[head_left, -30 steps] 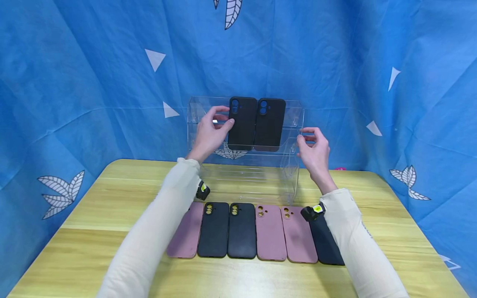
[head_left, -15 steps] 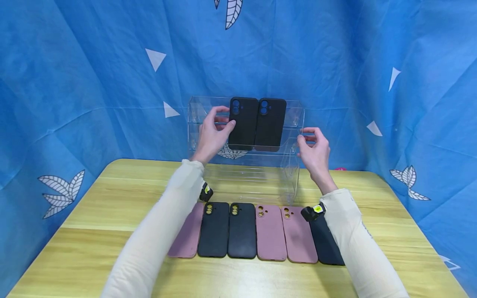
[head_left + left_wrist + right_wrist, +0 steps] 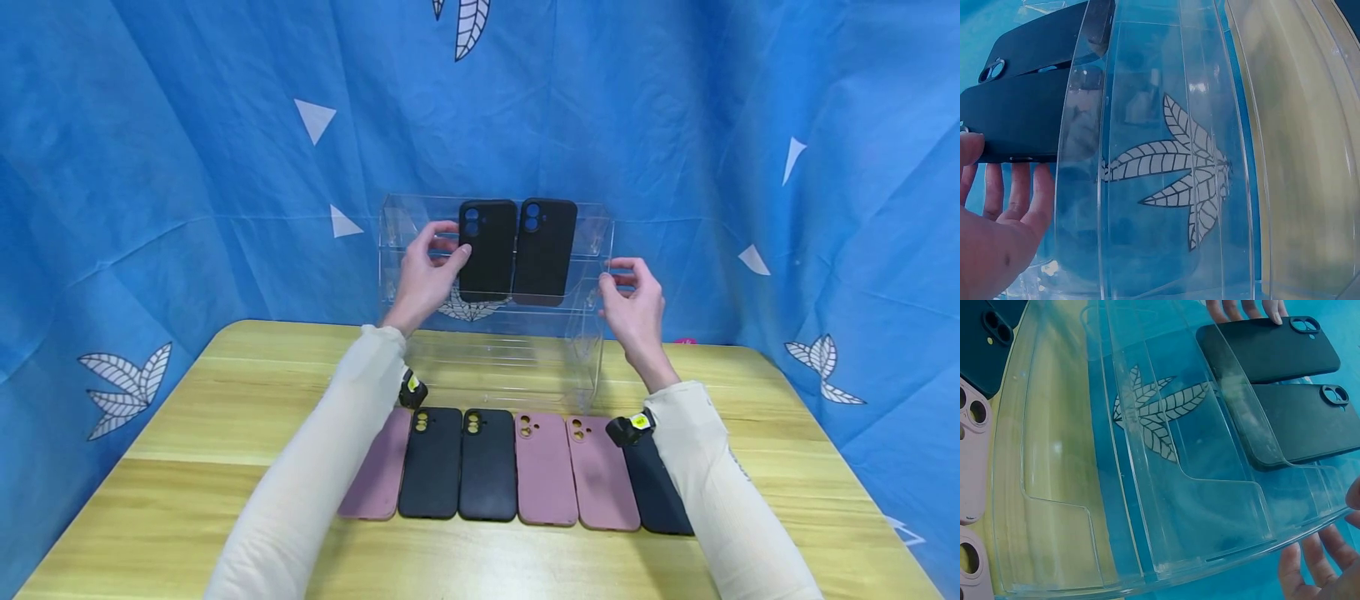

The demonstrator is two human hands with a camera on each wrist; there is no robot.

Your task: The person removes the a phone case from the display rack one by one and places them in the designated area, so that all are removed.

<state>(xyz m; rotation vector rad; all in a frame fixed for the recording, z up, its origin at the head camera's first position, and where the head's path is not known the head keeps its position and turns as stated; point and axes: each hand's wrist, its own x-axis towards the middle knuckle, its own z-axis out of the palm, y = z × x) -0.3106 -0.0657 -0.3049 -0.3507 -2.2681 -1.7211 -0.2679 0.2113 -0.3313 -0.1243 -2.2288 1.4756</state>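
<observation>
Two black phone cases stand side by side in the top tier of a clear acrylic display rack [image 3: 517, 375]. My left hand [image 3: 427, 271] pinches the left black phone case [image 3: 487, 250] by its outer edge, thumb on its back and fingers behind. The right black phone case [image 3: 546, 250] leans beside it, with a narrow gap between them. Both lower ends sit behind the tier's clear front lip in the left wrist view. My right hand [image 3: 633, 304] grips the rack's right side edge between thumb and fingers, as the right wrist view also shows.
On the wooden table [image 3: 225, 433] before the rack lies a row of pink and black phone cases, including a black one [image 3: 487, 467] and a pink one [image 3: 545, 471]. My forearms partly cover the row's ends. A blue patterned cloth [image 3: 675, 125] hangs behind.
The left black case has shifted slightly left and its top has dropped a little, widening the gap to the right one. My left hand moved with it; the right hand has stayed put.
</observation>
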